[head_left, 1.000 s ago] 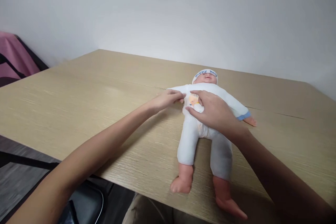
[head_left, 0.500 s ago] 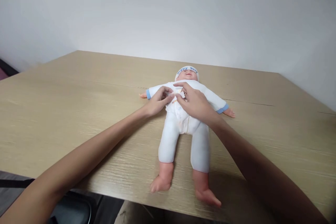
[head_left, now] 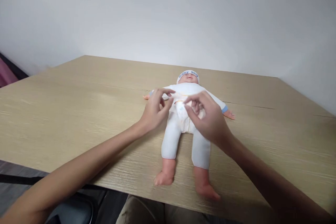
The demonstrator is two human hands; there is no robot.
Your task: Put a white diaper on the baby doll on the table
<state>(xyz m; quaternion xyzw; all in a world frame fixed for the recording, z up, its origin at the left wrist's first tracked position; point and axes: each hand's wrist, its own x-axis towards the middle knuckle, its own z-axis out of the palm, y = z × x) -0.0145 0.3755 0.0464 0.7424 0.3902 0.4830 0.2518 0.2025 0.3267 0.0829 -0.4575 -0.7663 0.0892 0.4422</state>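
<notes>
A baby doll (head_left: 171, 140) in a white suit with blue cuffs lies on its back, feet towards me. A white diaper (head_left: 183, 113) with orange marks is around its hips. My left hand (head_left: 156, 109) hovers at the diaper's left side, its thumb and index finger curved with a small gap between the tips. My right hand (head_left: 207, 113) is over the diaper's right side, thumb and index finger pinched together at its white edge. The right hand hides part of the doll's waist; slight blur softens the fingertips.
The doll lies on a wide light-wood table (head_left: 78, 112) that backs onto a white wall (head_left: 157, 14). Below the near edge are a dark chair (head_left: 72, 210) and my trousered legs (head_left: 143, 211). A pink cloth (head_left: 7, 73) shows at the far left.
Both hands have drawn back from the doll's belly towards me and moved slightly apart. The left fingers have parted. The view has shifted a little; the doll lies as before.
</notes>
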